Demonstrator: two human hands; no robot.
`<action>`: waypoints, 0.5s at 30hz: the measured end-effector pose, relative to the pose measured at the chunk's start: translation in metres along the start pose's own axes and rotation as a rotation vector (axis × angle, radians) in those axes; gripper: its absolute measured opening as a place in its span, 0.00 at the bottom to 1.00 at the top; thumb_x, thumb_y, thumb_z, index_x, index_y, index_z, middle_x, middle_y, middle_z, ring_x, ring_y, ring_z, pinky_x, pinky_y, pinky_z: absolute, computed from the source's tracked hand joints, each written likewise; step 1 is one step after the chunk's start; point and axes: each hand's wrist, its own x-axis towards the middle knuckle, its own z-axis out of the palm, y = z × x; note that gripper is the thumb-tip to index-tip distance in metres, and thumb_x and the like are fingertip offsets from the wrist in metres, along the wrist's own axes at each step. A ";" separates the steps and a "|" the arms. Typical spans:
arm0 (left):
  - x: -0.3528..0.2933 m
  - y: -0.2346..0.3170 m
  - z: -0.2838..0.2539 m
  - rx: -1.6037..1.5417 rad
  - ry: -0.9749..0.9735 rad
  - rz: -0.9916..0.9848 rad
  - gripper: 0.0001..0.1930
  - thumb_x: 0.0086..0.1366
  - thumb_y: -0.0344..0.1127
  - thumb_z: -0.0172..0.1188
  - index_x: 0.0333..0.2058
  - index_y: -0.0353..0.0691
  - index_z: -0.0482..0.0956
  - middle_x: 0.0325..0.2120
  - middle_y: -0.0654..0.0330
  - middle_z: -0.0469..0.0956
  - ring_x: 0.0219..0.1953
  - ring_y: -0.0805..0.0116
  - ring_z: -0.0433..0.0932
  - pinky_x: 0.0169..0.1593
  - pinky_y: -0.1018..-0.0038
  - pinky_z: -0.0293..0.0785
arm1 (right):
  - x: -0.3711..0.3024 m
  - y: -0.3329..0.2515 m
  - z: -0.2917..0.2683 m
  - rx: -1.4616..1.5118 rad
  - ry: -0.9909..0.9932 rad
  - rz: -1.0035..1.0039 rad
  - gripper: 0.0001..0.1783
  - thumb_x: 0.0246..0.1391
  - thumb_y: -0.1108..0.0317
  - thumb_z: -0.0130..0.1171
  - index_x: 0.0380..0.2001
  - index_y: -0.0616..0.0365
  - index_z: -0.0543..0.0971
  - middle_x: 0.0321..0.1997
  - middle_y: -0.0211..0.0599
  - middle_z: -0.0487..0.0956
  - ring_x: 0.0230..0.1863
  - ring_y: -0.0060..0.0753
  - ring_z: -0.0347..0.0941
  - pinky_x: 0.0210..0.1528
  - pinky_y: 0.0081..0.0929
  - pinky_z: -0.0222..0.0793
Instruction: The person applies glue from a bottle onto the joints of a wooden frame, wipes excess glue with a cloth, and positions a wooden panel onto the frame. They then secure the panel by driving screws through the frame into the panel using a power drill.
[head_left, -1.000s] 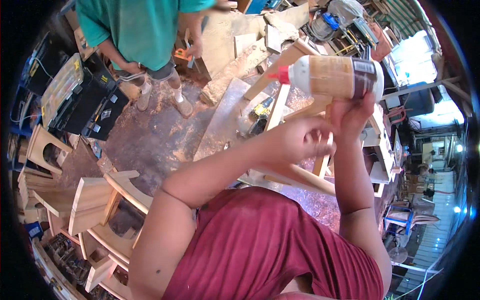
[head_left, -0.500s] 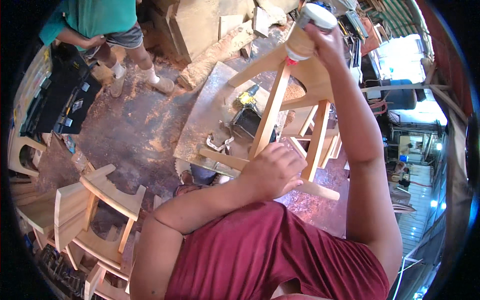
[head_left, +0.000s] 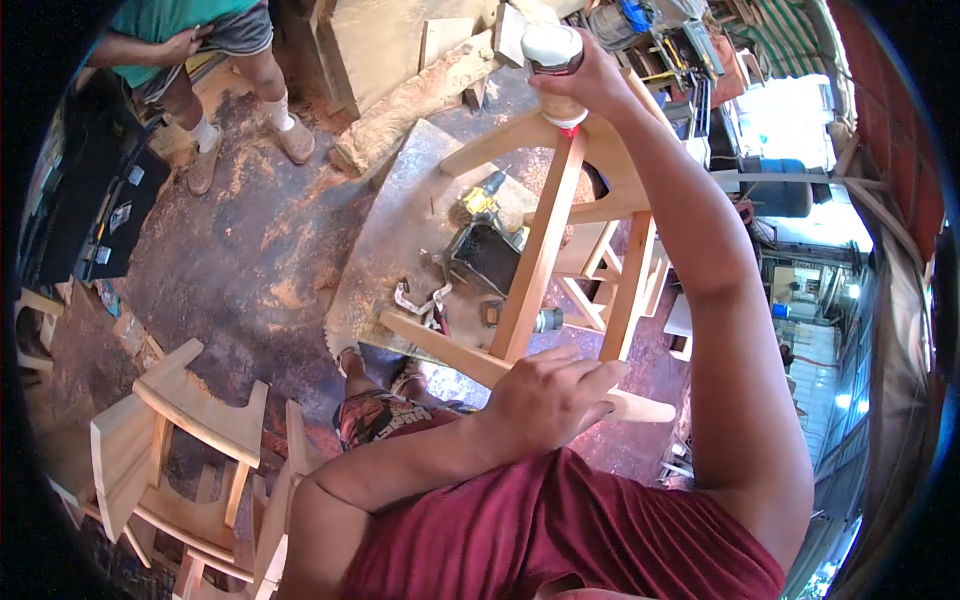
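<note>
I've got the right hand [head_left: 598,80] up at the far side of my feed, fingers wrapped around a bottle [head_left: 560,107] that's tipped upside down, white base up top. Its red nozzle points down at the far end of a long bar on the wooden frame [head_left: 538,265], right where the bar meets the curved piece. From here I can't swear the nozzle is actually touching the wood, it's that close. So yeah, bottle's above the frame, well out from the maroon shirt [head_left: 470,535].

The left hand [head_left: 550,398] is down at the near end of that same frame, lying over the crosspiece closest to the shirt. Those fingers are bent and sit close together, but the undersides are hidden from me, so I can't tell if they're really gripping or just resting.

The tabletop [head_left: 385,250] is just left of the frame and runs behind it too. On it I can see a yellow drill [head_left: 483,197], a black open bin [head_left: 487,255] next to it, and a clamp [head_left: 425,303] nearer to me. Another wooden chair frame [head_left: 195,425] stands lower left. Up in the top left corner there's a co-worker in a green top [head_left: 165,12], one hand held at the waist, standing on a sawdust-covered floor [head_left: 240,235].
</note>
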 end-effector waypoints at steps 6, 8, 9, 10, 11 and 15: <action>-0.002 0.001 0.004 -0.029 -0.035 -0.021 0.16 0.58 0.41 0.59 0.42 0.39 0.74 0.24 0.54 0.77 0.29 0.57 0.79 0.36 0.66 0.75 | 0.016 0.033 0.012 0.016 -0.032 -0.044 0.44 0.32 0.56 0.77 0.51 0.62 0.68 0.45 0.39 0.78 0.47 0.28 0.74 0.52 0.28 0.68; -0.004 0.000 0.006 -0.044 0.003 -0.010 0.16 0.58 0.42 0.61 0.42 0.40 0.75 0.20 0.55 0.75 0.26 0.57 0.78 0.34 0.65 0.76 | 0.016 0.030 0.013 0.015 -0.040 -0.058 0.44 0.33 0.58 0.77 0.52 0.62 0.67 0.45 0.38 0.78 0.47 0.28 0.74 0.52 0.28 0.68; -0.005 0.000 0.006 -0.056 -0.010 -0.017 0.16 0.58 0.41 0.61 0.41 0.39 0.75 0.21 0.54 0.75 0.27 0.57 0.78 0.34 0.65 0.76 | 0.016 0.028 0.012 0.015 -0.039 -0.059 0.44 0.33 0.58 0.77 0.52 0.62 0.67 0.45 0.38 0.78 0.47 0.28 0.74 0.52 0.28 0.68; -0.006 -0.001 0.006 -0.068 -0.024 -0.024 0.16 0.57 0.41 0.61 0.41 0.39 0.75 0.21 0.54 0.76 0.27 0.57 0.78 0.35 0.65 0.76 | 0.017 0.024 0.012 -0.006 -0.017 -0.062 0.43 0.33 0.59 0.76 0.53 0.62 0.67 0.45 0.37 0.78 0.47 0.27 0.74 0.52 0.28 0.69; -0.006 -0.001 0.008 -0.074 -0.029 -0.019 0.16 0.57 0.41 0.61 0.41 0.39 0.75 0.21 0.54 0.76 0.27 0.57 0.78 0.35 0.65 0.76 | 0.015 0.027 0.009 -0.034 0.006 -0.057 0.43 0.34 0.60 0.76 0.53 0.62 0.67 0.45 0.37 0.78 0.47 0.27 0.74 0.51 0.28 0.69; -0.006 -0.001 0.009 -0.113 -0.027 -0.017 0.16 0.56 0.39 0.62 0.40 0.37 0.75 0.24 0.52 0.78 0.29 0.56 0.79 0.36 0.64 0.76 | 0.012 0.034 -0.001 0.088 -0.080 -0.078 0.42 0.36 0.61 0.75 0.54 0.61 0.66 0.46 0.35 0.77 0.47 0.26 0.73 0.53 0.28 0.68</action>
